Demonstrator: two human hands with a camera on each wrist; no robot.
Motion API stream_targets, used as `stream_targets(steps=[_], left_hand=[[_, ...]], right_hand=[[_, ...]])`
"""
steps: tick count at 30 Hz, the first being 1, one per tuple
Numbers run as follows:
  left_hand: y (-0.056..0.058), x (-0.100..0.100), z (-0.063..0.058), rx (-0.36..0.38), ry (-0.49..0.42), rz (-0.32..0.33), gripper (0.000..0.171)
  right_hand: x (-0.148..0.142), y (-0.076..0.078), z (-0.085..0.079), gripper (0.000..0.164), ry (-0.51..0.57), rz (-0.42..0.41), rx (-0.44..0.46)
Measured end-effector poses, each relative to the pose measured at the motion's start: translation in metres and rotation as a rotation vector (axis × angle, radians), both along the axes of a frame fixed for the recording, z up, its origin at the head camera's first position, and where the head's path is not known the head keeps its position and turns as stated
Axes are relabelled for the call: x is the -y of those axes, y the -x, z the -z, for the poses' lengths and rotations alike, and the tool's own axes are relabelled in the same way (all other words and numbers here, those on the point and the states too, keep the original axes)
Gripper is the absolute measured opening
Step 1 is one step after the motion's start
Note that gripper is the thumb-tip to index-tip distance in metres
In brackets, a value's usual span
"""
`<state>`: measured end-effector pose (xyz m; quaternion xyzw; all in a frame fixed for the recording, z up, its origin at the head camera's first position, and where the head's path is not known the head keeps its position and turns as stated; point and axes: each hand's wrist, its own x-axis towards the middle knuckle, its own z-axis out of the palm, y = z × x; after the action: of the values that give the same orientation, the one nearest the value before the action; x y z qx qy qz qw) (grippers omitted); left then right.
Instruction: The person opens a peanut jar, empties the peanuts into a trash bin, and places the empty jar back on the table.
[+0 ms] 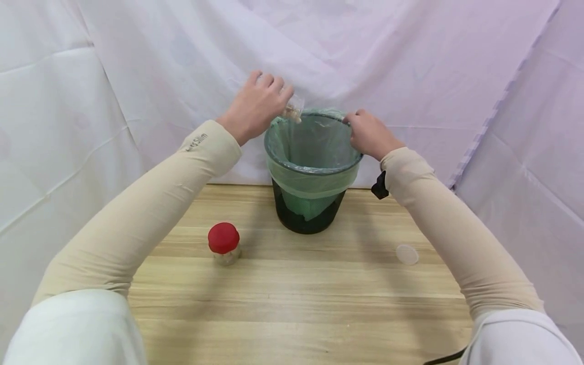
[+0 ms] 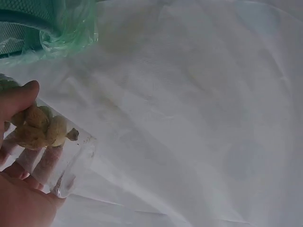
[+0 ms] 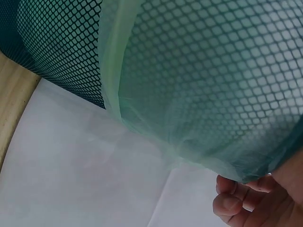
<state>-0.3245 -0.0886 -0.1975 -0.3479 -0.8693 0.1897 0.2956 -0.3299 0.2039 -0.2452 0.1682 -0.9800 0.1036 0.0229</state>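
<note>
My left hand point(image 1: 260, 104) grips a clear jar point(image 1: 298, 103), tilted at the left side of the bin's rim. Small brownish lumps point(image 2: 33, 135) lie inside it against the clear wall, thumb and fingers wrapped round; their exact kind I cannot tell. A dark mesh trash bin point(image 1: 283, 215) stands at the back of the table, lined with a green plastic bag point(image 1: 315, 186) folded over its rim. At the rim's right side, my right hand point(image 1: 371, 134) holds the edge with curled fingers, also seen below the bag in the right wrist view.
A small jar with a red lid point(image 1: 223, 238) stands on the wooden table point(image 1: 292, 294), left of the bin. Toward the right lies a flat whitish disc point(image 1: 407, 254). White cloth point(image 1: 182, 45) hangs behind and at both sides. A black cable point(image 1: 444, 359) shows at the lower right.
</note>
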Motion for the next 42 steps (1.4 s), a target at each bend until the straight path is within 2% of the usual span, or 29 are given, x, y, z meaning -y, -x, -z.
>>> stream_targets(steps=[4,12,17,20,27,35,39,42], left_hand=[[0.0,0.0,0.002,-0.051,0.055,0.015,0.034],[-0.001,-0.003,-0.002,-0.077,0.15,0.031,0.045],[0.0,-0.004,-0.002,-0.125,0.2,0.042,0.044],[-0.001,-0.004,-0.002,-0.129,0.205,0.046,0.043],[-0.002,-0.001,-0.009,-0.15,0.148,0.063,0.042],[-0.004,0.002,-0.018,-0.236,0.019,0.032,0.039],[-0.005,0.002,-0.013,-0.265,-0.032,0.028,0.035],[-0.005,0.003,-0.004,-0.278,-0.013,0.038,0.034]], right_hand=[[0.001,0.0,0.001,0.052,0.003,0.009,0.006],[0.002,0.0,0.002,0.053,0.021,0.007,-0.006],[0.002,0.002,0.003,0.054,0.034,0.013,-0.026],[0.002,0.003,0.005,0.055,0.035,0.022,-0.029],[0.001,0.004,0.007,0.055,0.028,0.036,-0.032],[0.003,0.003,0.006,0.056,0.029,0.039,-0.04],[0.006,0.004,0.007,0.054,0.026,0.044,-0.048],[0.008,0.005,0.008,0.054,0.027,0.047,-0.048]])
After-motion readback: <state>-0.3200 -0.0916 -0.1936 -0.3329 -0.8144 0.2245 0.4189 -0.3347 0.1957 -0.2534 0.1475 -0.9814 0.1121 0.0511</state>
